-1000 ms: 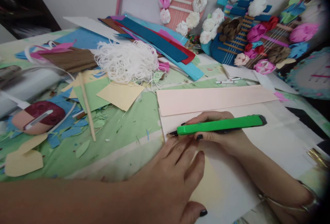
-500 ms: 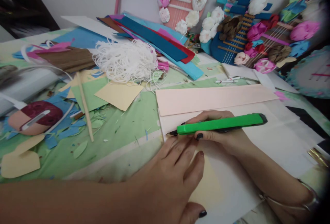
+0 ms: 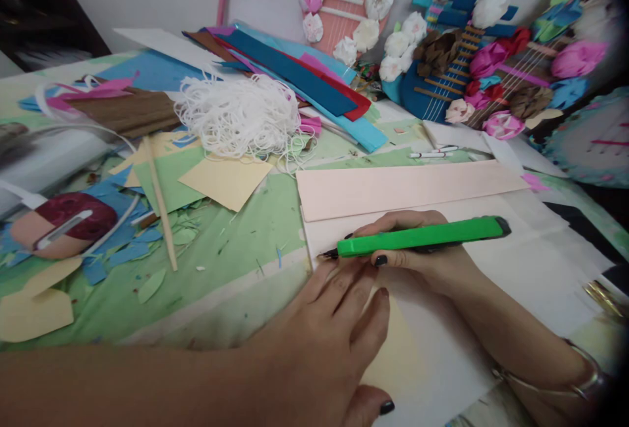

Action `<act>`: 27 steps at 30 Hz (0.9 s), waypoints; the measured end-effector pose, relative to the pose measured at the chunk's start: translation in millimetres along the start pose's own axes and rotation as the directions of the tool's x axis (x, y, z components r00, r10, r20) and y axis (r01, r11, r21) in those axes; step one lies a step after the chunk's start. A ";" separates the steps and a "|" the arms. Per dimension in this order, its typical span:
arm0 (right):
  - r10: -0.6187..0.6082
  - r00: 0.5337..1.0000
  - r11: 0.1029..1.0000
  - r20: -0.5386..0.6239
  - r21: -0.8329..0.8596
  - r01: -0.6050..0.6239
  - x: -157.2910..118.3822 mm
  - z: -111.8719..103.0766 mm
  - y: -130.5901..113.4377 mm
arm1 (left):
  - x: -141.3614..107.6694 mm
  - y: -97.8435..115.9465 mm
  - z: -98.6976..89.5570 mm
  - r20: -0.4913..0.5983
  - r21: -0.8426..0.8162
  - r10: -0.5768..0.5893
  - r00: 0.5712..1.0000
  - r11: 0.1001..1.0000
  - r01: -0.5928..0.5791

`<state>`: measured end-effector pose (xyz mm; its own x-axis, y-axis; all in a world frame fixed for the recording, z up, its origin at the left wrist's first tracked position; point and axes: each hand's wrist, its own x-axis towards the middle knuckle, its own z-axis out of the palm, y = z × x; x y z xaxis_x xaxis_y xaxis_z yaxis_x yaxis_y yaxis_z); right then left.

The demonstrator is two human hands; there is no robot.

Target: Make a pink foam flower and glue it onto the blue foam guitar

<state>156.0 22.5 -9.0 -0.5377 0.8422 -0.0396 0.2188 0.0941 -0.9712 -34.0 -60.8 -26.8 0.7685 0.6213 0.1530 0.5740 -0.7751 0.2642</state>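
Note:
My right hand (image 3: 413,243) grips a green cutter knife (image 3: 422,235), its dark tip pointing left at the left edge of the white paper (image 3: 506,270). Flat on that paper rests my left hand (image 3: 324,329), fingers spread somewhat and thumb apart, with the fingertips just below the knife tip. A pale yellow piece (image 3: 400,348) shows beside my left hand. Behind both hands a folded pale pink strip (image 3: 403,190) lies across the top of the white paper. Whatever lies beneath my left palm is hidden.
A white string heap (image 3: 240,116), a wooden stick (image 3: 161,207) and a maroon and peach device (image 3: 63,224) are to the left. Folded coloured papers (image 3: 295,73) lie behind. Decorated paper guitars (image 3: 432,80) stand at the back right. Paper scraps litter the green tablecloth (image 3: 216,263).

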 end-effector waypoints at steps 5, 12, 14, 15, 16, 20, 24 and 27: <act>-0.003 1.000 1.000 0.004 0.008 0.003 -0.3 0.6 -1.7 | 0.0 0.3 0.1 0.003 -0.008 -0.006 1.000 1.000 0.006; -0.007 1.000 1.000 0.004 0.022 0.007 -0.5 -0.5 -0.1 | 0.9 0.3 0.2 0.012 -0.001 -0.018 1.000 1.000 0.019; -0.001 1.000 0.999 0.004 0.039 0.001 -0.7 -1.3 1.0 | 0.6 -0.2 0.8 0.005 0.005 -0.007 1.000 1.000 0.007; 0.001 1.000 0.999 0.005 0.045 -0.001 -0.8 -1.6 1.3 | 0.4 -0.3 1.0 0.002 0.008 -0.007 1.000 1.000 0.007; 0.003 1.000 0.999 0.006 0.047 -0.003 -0.9 -1.8 1.4 | 0.2 -0.3 1.2 0.003 0.009 -0.009 1.000 1.000 0.009; 0.010 1.000 0.999 0.004 0.031 -0.010 -0.6 -1.6 -0.4 | -0.1 -0.1 1.2 0.008 -0.002 -0.010 1.000 1.000 0.010; 0.006 1.000 1.000 0.000 0.022 -0.006 -0.2 -1.8 -0.9 | 0.0 -0.9 1.3 0.007 -0.006 -0.004 1.000 1.000 0.004; -0.001 1.000 0.999 0.003 0.043 0.001 -0.3 -2.8 1.8 | -0.4 -1.7 2.2 -0.003 -0.003 0.011 1.000 1.000 -0.011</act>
<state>158.9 23.9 -10.1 -0.5402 0.8406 -0.0391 0.1826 0.0717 -0.9806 -34.7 -60.0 -29.4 0.7741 0.6129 0.1586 0.5646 -0.7817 0.2649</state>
